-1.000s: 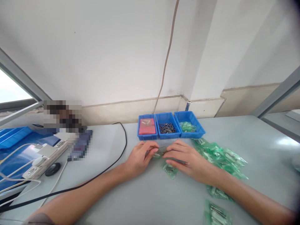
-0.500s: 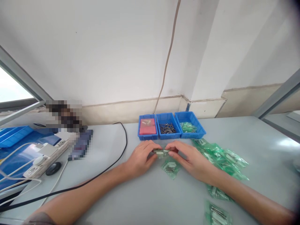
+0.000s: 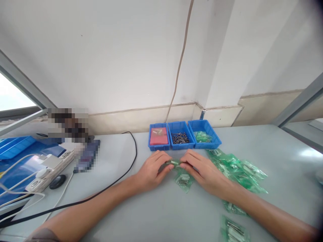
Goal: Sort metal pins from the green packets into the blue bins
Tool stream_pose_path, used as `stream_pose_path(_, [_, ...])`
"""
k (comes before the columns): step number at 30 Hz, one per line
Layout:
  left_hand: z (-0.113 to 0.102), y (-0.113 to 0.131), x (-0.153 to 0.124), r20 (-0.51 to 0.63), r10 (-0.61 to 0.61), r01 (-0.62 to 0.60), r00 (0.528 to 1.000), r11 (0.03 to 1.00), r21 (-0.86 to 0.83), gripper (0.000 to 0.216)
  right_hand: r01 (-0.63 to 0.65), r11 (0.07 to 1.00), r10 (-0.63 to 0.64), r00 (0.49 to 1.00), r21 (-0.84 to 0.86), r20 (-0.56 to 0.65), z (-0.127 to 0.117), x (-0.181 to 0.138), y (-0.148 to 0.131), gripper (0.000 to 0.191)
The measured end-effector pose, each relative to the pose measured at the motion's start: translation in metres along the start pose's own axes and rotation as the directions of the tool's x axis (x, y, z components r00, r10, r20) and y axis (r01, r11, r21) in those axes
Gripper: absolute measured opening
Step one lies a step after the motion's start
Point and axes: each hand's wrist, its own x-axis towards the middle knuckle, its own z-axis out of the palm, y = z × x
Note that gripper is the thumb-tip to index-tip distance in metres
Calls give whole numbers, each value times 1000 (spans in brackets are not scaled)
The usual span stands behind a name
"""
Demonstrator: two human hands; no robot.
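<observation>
My left hand (image 3: 151,169) and my right hand (image 3: 202,169) meet over the grey table (image 3: 156,208), fingertips pinching the two ends of a small green plastic bag (image 3: 174,163) with metal parts in it. Another small green bag (image 3: 184,179) lies on the table just below them. Behind my hands stand three blue bins: the left bin (image 3: 158,136) holds a red sheet, the middle bin (image 3: 180,137) dark metal pins, the right bin (image 3: 205,135) green bags.
A heap of green bags (image 3: 237,169) spreads right of my right hand, with more bags (image 3: 233,230) near the front edge. A black cable (image 3: 106,188) curves across the left. A white power strip (image 3: 42,174) and blue trays (image 3: 15,144) sit far left.
My hands have drawn slightly closer together on the small bag and sunk a little toward the table. The bag below them has come into full view.
</observation>
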Motion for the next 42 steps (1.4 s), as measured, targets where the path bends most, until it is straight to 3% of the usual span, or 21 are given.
stream_pose_path(7, [-1,2,0,-1,1,-1,1000,1000,-26,19,28,999,-25,998,-36,57,1,-1,0,12])
stream_pose_path(11, [2,-2,-1,15,-63,64,998,997,-47,23,32,999,-30,998,-28,60,2,-1,0,17])
stream_pose_path(19, [3,-5,-4,7,-180,180,984,980,-88,19,10,1000,-10,1000,-25,-18,2,3,3,22])
stream_pose_path(26, [4,-5,-4,22,-167,168,986,984,-64,17,-47,999,47,998,-8,-37,-2,3,0,13])
stream_pose_path(42, [4,-5,-4,62,-95,98,994,994,-39,15,2,999,-4,998,-35,-62,0,3,0,14])
